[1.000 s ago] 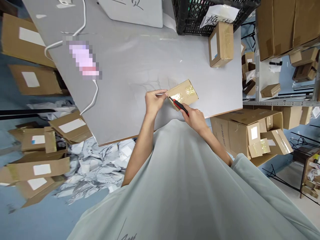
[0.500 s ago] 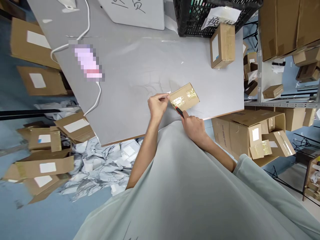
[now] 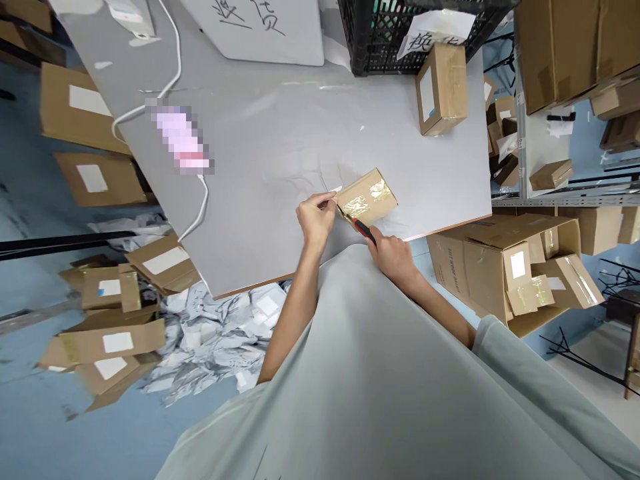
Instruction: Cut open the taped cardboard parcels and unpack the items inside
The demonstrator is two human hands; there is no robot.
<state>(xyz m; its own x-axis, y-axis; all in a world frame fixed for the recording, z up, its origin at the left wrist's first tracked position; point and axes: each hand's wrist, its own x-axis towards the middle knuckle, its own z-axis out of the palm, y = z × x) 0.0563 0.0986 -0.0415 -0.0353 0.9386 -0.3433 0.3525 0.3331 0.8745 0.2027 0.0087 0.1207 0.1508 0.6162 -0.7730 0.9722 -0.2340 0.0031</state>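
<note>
A small cardboard box (image 3: 367,197) with strips of shiny clear tape lies at an angle near the front edge of the grey table (image 3: 240,207). My left hand (image 3: 317,217) is closed, its thumb and fingers pinching the box's left end. In my closed right hand (image 3: 393,255) is a box cutter (image 3: 362,227) with a red and black handle. Its blade points up and left, along the box's near left edge; whether the tip is inside the cardboard I cannot tell.
Toward the back right stand a taped carton (image 3: 442,90) and a black plastic crate (image 3: 390,50). A blurred phone-like object (image 3: 181,139) with a white cable lies left. Opened cartons (image 3: 117,333) and crumpled bags (image 3: 220,333) cover the floor at left; a large carton (image 3: 465,270) stands right.
My right hand has drawn the box cutter slightly down and right, so more of its handle and blade shows. The left hand keeps its pinch on the box. The whole view has shifted slightly.
</note>
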